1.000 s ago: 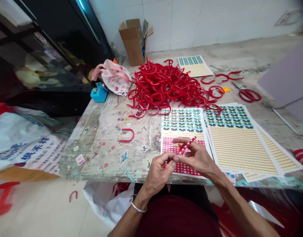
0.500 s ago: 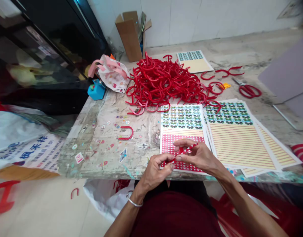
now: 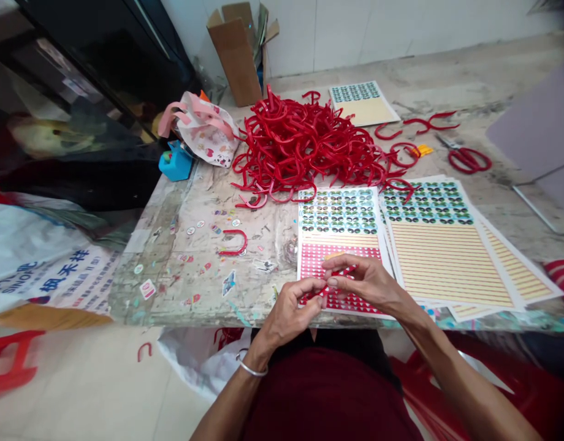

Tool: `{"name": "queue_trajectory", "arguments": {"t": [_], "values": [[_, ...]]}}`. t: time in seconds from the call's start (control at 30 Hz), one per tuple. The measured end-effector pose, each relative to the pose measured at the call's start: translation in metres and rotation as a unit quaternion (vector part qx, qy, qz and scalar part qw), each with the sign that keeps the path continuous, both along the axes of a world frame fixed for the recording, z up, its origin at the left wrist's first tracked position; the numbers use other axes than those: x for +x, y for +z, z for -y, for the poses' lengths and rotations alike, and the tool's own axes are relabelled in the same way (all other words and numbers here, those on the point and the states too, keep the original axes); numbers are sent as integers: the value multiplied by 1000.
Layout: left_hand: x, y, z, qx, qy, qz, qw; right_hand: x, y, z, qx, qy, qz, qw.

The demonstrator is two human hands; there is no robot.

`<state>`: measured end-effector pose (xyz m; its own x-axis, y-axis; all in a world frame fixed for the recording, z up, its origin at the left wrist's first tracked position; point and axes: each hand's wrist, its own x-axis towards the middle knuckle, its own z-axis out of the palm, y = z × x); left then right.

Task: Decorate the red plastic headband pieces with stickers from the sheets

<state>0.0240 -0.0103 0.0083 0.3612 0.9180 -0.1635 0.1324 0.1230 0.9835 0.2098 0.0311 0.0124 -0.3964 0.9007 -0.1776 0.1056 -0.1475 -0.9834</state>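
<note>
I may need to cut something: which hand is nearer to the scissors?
Right. The right hand is nearer the body and left of the scissors; the left hand is farther left, beyond the right hand.

The one view looks out from the wearer's head, forward and down over the table (image 3: 185, 275), close above it; forearms enter from the bottom edge, wall (image 3: 337, 30) across the top.

1 worn table (image 3: 273, 236) abuts a white wall (image 3: 401, 30). A pale floor (image 3: 93, 380) lies below; 1 red stool (image 3: 19, 362) stands at far left.
</note>
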Motion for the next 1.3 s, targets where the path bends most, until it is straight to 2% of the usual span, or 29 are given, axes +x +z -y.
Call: {"name": "queue_trajectory", "arguments": {"t": [0.1, 0.23, 0.37, 0.5, 0.6, 0.73, 0.83, 0.97, 1.13, 1.3], "values": [[7, 3, -2, -19, 7, 11, 1000, 0, -5, 0, 37, 0, 22, 999], [13, 5, -3, -45, 21, 28, 998, 2, -10, 2, 34, -4, 21, 999], [12, 5, -2, -55, 10, 36, 998, 3, -9, 3, 1, -11, 2, 1000], [10, 10, 0, -53, -14, 50, 997, 1, -3, 1, -69, -9, -31, 997], [11, 12, -1, -68, -3, 90, 994, -1, -1, -2, -80, -72, -70, 992], [16, 10, -3, -66, 48, 116, 990, -1, -7, 1, -70, -165, -95, 979], [20, 8, -4, -27, 65, 86, 994, -4, -10, 7, -101, -178, -117, 972], [21, 6, -3, 62, 81, -33, 994, -14, -6, 11, -95, -191, -119, 970], [21, 3, -3, 198, 96, -165, 961, -20, -2, 6, -45, -165, -81, 982], [22, 9, -6, 256, 77, -217, 939, -17, 1, 3, 62, -157, -14, 985]]}}
